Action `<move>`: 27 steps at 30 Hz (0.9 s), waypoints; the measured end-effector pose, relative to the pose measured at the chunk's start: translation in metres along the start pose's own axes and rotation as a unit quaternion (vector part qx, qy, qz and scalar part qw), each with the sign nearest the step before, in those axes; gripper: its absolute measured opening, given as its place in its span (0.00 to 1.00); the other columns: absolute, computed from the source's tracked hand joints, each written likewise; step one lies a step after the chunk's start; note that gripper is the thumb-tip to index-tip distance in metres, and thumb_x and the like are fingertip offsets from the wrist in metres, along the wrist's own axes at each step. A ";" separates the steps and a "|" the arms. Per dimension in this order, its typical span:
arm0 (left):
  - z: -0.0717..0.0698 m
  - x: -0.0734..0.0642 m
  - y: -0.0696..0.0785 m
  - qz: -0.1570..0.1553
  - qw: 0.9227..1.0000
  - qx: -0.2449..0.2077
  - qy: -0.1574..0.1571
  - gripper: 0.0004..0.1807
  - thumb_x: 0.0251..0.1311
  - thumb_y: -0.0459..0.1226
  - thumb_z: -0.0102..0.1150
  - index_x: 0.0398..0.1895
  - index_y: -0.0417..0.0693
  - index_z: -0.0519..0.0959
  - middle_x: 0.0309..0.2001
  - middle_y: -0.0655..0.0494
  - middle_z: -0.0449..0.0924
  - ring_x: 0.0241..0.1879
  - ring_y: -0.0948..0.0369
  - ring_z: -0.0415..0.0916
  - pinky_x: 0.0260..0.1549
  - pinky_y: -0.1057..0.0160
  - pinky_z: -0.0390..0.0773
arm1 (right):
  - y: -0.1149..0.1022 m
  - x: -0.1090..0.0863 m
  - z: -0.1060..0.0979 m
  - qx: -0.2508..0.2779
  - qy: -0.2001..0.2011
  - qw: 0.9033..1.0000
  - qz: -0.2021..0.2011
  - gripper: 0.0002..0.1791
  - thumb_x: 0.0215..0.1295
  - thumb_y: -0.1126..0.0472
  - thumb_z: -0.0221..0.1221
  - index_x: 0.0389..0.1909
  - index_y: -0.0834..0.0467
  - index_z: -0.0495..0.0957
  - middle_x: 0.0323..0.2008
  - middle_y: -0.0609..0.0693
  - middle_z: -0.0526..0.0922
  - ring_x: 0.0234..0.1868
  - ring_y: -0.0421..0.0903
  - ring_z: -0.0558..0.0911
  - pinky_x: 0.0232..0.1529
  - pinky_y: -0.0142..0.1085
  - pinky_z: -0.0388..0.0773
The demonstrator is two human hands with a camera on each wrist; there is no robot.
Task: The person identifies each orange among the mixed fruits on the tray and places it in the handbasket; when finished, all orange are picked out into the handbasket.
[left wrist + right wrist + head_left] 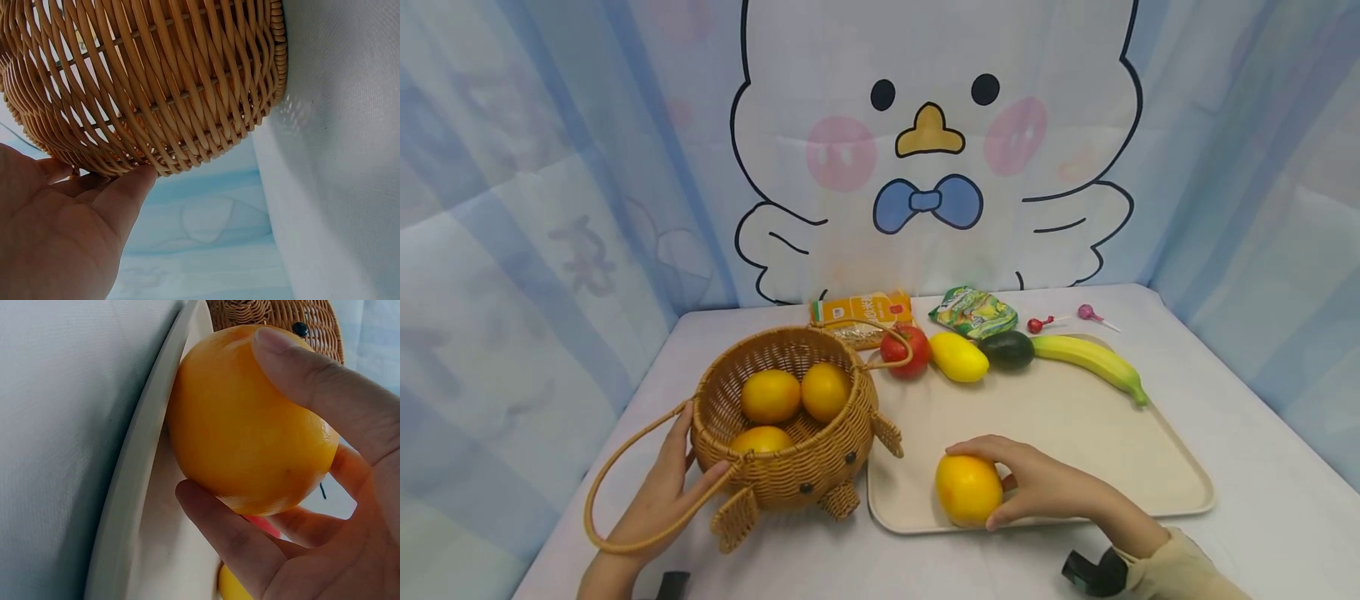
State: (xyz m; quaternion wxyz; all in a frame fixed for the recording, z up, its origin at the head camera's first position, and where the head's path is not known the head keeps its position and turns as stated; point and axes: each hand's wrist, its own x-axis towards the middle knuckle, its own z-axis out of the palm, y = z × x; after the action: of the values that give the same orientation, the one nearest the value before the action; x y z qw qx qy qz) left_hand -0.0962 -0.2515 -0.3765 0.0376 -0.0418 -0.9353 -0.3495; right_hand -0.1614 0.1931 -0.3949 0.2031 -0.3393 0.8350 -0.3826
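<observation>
My right hand (1048, 485) grips an orange (967, 490) over the tray's near edge. In the right wrist view, the thumb and fingers (231, 534) curl round that orange (250, 425). On the left stands a brown wicker basket (797, 479) with an animal face, tilted towards me, with 3 oranges (771, 396) inside. My left hand (658, 492) holds the basket's left side, its wrist and forearm passing by the looped handle (597, 500). Thumb and fingertips meet the woven wall (169, 94) in the left wrist view; part of the fingers is hidden there.
The beige tray (1060, 442) bears a tomato (906, 351), a lemon (959, 357), a dark green avocado (1007, 350) and a banana (1090, 362) along its far side. Behind lie an orange packet (865, 310), a green packet (973, 312) and 2 lollipops (1040, 324). Printed curtains (925, 258) enclose the table.
</observation>
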 end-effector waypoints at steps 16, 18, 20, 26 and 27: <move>0.000 0.001 0.000 0.006 1.000 -0.004 0.002 0.50 0.67 0.49 0.49 0.73 0.52 0.23 0.75 0.40 0.25 0.72 0.36 0.38 0.62 0.32 0.59 | -0.008 -0.001 -0.017 -0.026 0.037 0.999 -0.005 0.44 0.46 0.49 0.72 0.66 0.41 0.63 0.64 0.47 0.68 0.58 0.51 0.70 0.46 0.31 0.83; 0.000 0.000 0.000 0.008 1.000 -0.005 0.003 0.50 0.67 0.49 0.49 0.73 0.52 0.23 0.75 0.40 0.25 0.72 0.36 0.38 0.62 0.32 0.59 | -0.010 -0.001 -0.022 -0.026 0.047 0.998 -0.010 0.44 0.46 0.50 0.72 0.66 0.42 0.63 0.65 0.48 0.68 0.58 0.51 0.70 0.46 0.32 0.84; 0.000 0.000 0.000 0.008 1.000 -0.006 0.004 0.49 0.67 0.49 0.49 0.73 0.53 0.23 0.75 0.41 0.25 0.72 0.36 0.37 0.62 0.32 0.59 | -0.012 -0.002 -0.027 -0.028 0.057 0.998 -0.014 0.44 0.46 0.51 0.72 0.66 0.43 0.63 0.65 0.48 0.68 0.59 0.52 0.70 0.46 0.34 0.84; 0.001 0.000 0.000 0.008 1.000 -0.006 0.004 0.49 0.67 0.49 0.49 0.73 0.54 0.23 0.75 0.41 0.25 0.72 0.36 0.37 0.62 0.32 0.59 | -0.016 -0.004 -0.041 -0.042 0.083 0.995 -0.027 0.44 0.45 0.51 0.72 0.66 0.44 0.64 0.66 0.51 0.67 0.58 0.53 0.71 0.45 0.34 0.85; 0.001 0.000 0.000 0.009 1.000 -0.007 0.004 0.49 0.67 0.49 0.49 0.73 0.54 0.23 0.75 0.41 0.25 0.72 0.36 0.37 0.62 0.32 0.59 | -0.017 -0.004 -0.043 -0.045 0.087 0.995 -0.031 0.44 0.45 0.51 0.72 0.66 0.45 0.64 0.66 0.51 0.67 0.58 0.53 0.71 0.45 0.34 0.85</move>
State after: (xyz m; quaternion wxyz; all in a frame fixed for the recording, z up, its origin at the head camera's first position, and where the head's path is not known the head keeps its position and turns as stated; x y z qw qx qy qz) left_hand -0.0964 -0.2513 -0.3769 0.0444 -0.0492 -0.9323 -0.3556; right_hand -0.1777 0.2095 -0.3545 0.1025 -0.3391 0.8550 -0.3788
